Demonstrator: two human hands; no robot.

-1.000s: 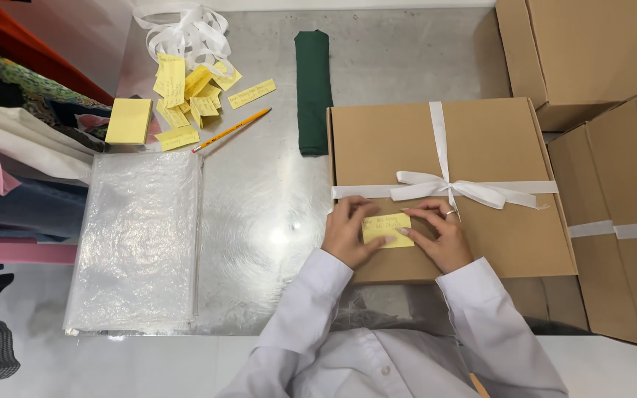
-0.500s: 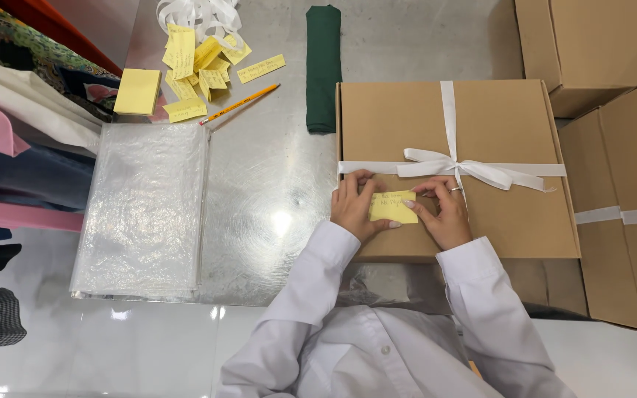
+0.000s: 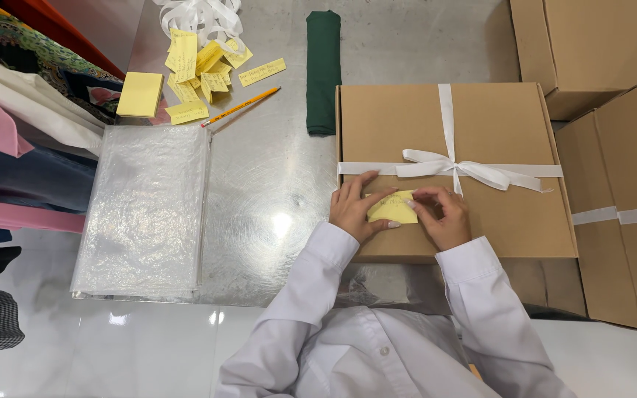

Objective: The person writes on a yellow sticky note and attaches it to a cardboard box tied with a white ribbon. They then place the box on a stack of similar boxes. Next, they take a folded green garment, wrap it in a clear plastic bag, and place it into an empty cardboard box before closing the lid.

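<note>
Hands have scarcely shifted since the earlier frames, pressing a yellow sticky note [image 3: 393, 209] on the ribboned cardboard box [image 3: 503, 125].
At frame centre, the left hand [image 3: 355, 208] lies flat beside the note; the right hand [image 3: 444, 216] pinches its edge, below the white ribbon bow [image 3: 447, 166].

Count: 1 ribbon-tied cardboard box [image 3: 481, 133] on table; approx. 3 more boxes [image 3: 613, 147] stacked at right. 1 pencil [image 3: 240, 107]. 1 yellow note pad [image 3: 140, 94]. 1 folded green cloth [image 3: 323, 70]. 1 clear plastic sleeve [image 3: 145, 210]. Loose yellow notes [image 3: 200, 63]: several, exact no. unclear.
</note>
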